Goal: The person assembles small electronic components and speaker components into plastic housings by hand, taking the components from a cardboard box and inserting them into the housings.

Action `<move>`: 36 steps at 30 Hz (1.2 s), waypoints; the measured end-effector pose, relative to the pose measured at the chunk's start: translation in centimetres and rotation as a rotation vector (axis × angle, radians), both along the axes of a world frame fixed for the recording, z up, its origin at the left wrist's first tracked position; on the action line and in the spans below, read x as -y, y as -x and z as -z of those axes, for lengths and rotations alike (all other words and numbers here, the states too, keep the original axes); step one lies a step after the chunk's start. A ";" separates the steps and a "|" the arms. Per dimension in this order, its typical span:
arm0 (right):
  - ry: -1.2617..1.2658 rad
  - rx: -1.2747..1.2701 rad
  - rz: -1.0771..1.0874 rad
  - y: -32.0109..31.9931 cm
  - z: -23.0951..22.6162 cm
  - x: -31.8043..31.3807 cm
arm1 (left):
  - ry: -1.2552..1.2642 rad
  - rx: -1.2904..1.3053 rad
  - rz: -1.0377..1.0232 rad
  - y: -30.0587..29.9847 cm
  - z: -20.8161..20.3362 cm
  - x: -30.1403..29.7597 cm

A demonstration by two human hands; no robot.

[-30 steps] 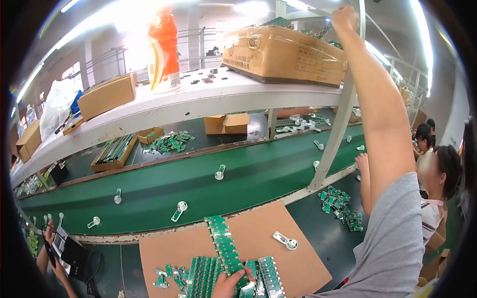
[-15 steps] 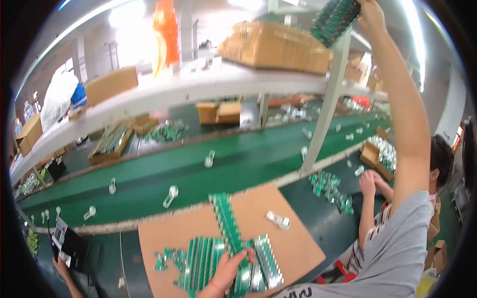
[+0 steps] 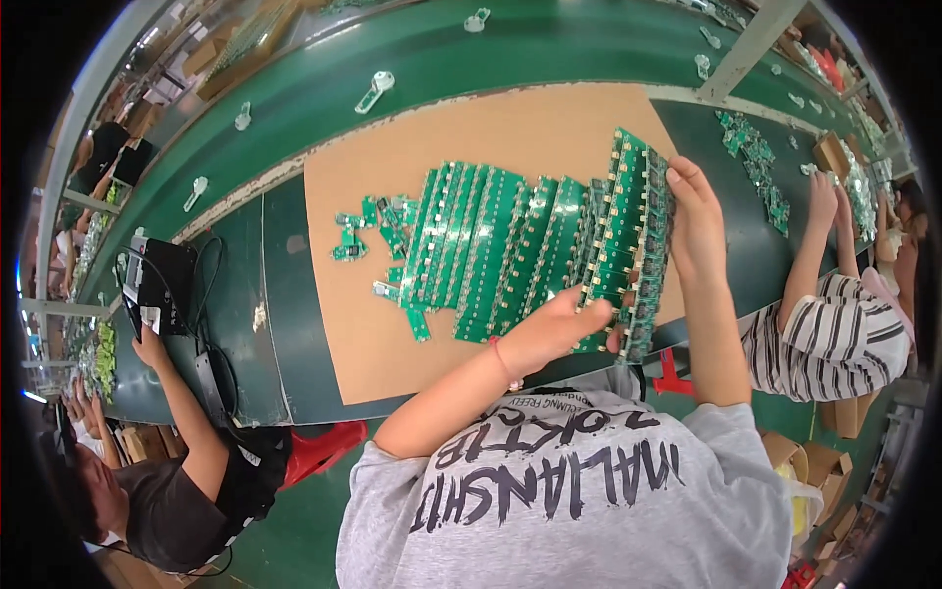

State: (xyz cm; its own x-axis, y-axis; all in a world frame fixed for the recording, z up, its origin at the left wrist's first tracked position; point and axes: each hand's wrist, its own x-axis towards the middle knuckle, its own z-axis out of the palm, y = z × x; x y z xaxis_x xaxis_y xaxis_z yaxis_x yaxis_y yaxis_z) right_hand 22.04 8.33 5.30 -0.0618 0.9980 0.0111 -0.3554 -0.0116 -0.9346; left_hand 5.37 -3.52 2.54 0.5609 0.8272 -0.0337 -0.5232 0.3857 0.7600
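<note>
Both hands hold a stack of long green circuit board strips (image 3: 628,236), tilted over the right part of a brown cardboard sheet (image 3: 365,363). My left hand (image 3: 554,332) pinches its lower end, thumb on top. At the upper right edge, my right hand (image 3: 695,211) grips it with bent fingers. Left of the stack, a row of overlapping green circuit board strips (image 3: 481,245) lies on the cardboard. Small loose circuit board pieces (image 3: 388,226) are scattered beyond the row's left end.
Behind the cardboard runs a green conveyor belt (image 3: 304,93) bearing white handled parts (image 3: 376,91). A black box with cables (image 3: 165,280) stands left, near a co-worker's hand (image 3: 147,346). At right, another co-worker (image 3: 834,324) sits by a pile of circuit boards (image 3: 756,172). A post (image 3: 751,49) rises at the belt's edge.
My right hand has come down from high at the upper right with a stack of boards. My left hand has left the row and now grips the strips too. The view has tilted downward.
</note>
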 end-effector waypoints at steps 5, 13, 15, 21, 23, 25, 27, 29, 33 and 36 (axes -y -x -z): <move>0.049 -0.040 0.054 0.2 1.9 2.1 | -0.124 -0.459 -0.017 -1.3 0.0 1.3; -0.051 0.000 0.131 0.1 1.9 2.8 | -0.003 -0.189 -0.087 -5.4 1.1 1.4; -0.036 0.027 0.125 -0.4 2.4 2.9 | 0.004 -0.180 -0.058 -6.7 1.7 1.1; 0.039 0.190 0.094 -2.3 3.0 2.8 | 0.085 -0.244 0.033 -7.8 1.5 -0.6; 0.162 0.374 0.075 -3.1 2.5 3.5 | 0.145 -0.303 0.138 -7.3 2.1 -2.1; 0.197 0.353 -0.040 -3.6 2.7 4.3 | 0.188 -0.343 0.230 -6.4 1.5 -3.2; 0.128 0.373 -0.100 -3.6 3.8 4.6 | 0.156 -0.399 0.405 -5.0 0.4 -3.8; 0.107 0.388 -0.117 -2.2 4.4 4.4 | 0.134 -0.586 0.476 -3.9 -0.4 -4.1; 0.028 0.464 -0.075 -1.4 5.5 4.2 | -0.515 -1.264 0.125 0.0 -3.5 -1.8; -0.086 0.579 -0.040 -1.0 6.5 4.0 | -0.330 -1.495 -0.499 6.2 -4.4 -1.2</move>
State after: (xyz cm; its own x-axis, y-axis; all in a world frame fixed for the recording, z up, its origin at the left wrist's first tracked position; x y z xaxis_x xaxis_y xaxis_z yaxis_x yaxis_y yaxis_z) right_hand 23.05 4.30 -1.21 -0.1198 0.9918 0.0451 0.2128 0.0700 -0.9746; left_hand -0.80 -2.33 6.94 -0.1235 0.9900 -0.0687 0.7097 0.1365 0.6912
